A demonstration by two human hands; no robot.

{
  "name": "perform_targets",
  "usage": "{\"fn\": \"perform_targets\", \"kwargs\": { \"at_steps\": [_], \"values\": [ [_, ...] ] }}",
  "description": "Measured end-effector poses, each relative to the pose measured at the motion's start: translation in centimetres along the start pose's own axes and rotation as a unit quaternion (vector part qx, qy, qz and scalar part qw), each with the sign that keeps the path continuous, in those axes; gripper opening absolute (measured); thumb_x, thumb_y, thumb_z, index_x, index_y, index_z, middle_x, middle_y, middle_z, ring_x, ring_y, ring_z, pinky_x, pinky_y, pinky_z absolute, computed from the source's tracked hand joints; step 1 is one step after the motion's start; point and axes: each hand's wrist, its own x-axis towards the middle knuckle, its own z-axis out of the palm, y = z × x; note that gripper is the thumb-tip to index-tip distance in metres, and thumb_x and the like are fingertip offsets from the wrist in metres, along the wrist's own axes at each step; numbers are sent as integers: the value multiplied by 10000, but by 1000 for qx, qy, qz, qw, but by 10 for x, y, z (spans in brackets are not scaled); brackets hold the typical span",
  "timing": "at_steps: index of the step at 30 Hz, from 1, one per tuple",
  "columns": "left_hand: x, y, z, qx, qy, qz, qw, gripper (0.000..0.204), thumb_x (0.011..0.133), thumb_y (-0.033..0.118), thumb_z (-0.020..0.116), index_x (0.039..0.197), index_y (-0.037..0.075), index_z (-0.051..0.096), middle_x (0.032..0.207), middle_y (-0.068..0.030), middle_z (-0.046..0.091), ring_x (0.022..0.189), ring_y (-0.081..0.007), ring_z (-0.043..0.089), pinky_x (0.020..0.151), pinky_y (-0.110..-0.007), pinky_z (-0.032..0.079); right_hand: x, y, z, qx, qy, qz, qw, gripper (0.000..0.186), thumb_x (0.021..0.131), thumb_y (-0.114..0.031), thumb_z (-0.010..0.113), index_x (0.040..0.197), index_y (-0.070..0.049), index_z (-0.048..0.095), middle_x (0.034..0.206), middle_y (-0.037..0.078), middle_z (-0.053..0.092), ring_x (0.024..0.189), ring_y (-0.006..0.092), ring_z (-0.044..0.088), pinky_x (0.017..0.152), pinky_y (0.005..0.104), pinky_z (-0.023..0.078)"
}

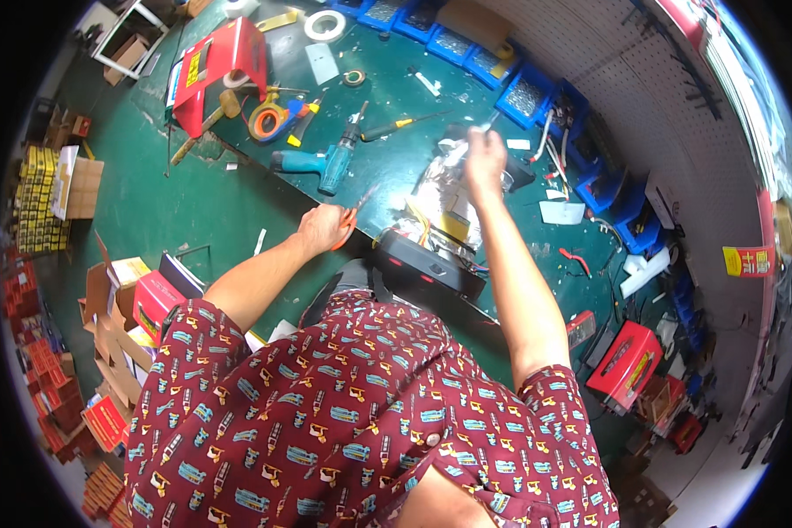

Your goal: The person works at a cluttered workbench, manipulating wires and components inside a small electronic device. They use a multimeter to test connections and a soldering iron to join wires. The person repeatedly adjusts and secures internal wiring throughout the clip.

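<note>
My left hand (324, 229) is closed on a pair of scissors (349, 227) with orange handles, the blades pointing away to the right over the bench edge. Just right of it sits an opened electrical device, its black end panel (422, 269) toward me. Silvery foil-like material (440, 189), a yellow block (455, 226) and several thin wires (420, 226) show in its uncovered middle. My right hand (485, 160) is closed at the device's far end, slightly blurred. Whatever its fingers hold there I cannot make out.
A teal cordless drill (326, 164), a screwdriver (387, 129) and tape rolls lie on the green bench (264, 198). A red metal cover (229, 66) stands at the far left. Blue parts bins (526, 95) line the back; red pliers (575, 260) lie right.
</note>
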Motion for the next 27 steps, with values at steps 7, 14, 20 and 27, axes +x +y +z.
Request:
{"fn": "perform_targets", "kwargs": {
  "at_steps": [7, 14, 20, 27],
  "values": [
    [90, 29, 4, -27, 0, 12, 1000, 388, 769, 307, 775, 939, -32, 694, 891, -261, 701, 897, -406, 702, 786, -477, 570, -40, 111, -204, 22, 132, 148, 980, 214, 1021, -260, 563, 862, -135, 494, 640, -40, 470, 454, 49, 398, 386, 223, 282],
    [83, 33, 41, -133, 22, 80, 988, 284, 918, 181, 637, 1113, -25, 648, 898, -208, 707, 822, -327, 702, 759, -422, 571, -103, 174, -291, 17, 168, 259, 951, 587, 974, -129, 618, 1493, 0, 377, 1161, 140, 666, 1001, 199, 644, 841, 326, 529],
    [66, 61, 69, -526, -163, -129, 825, 224, 1009, 213, 565, 1058, 32, 687, 814, -11, 655, 686, -92, 588, 574, -246, 478, -113, 155, -227, -241, 170, 115, 949, 713, 831, -195, 746, 1424, 80, 463, 1393, 281, 558, 1305, 358, 548, 1113, 405, 404],
    [59, 64, 64, -542, -21, -47, 839, 192, 977, 195, 618, 993, 31, 717, 868, 18, 675, 761, -65, 573, 686, -253, 470, -122, 100, -116, -144, 74, 13, 987, 298, 879, -103, 646, 1138, 34, 699, 989, 102, 737, 887, 136, 660, 810, 285, 534]
  ]
}}
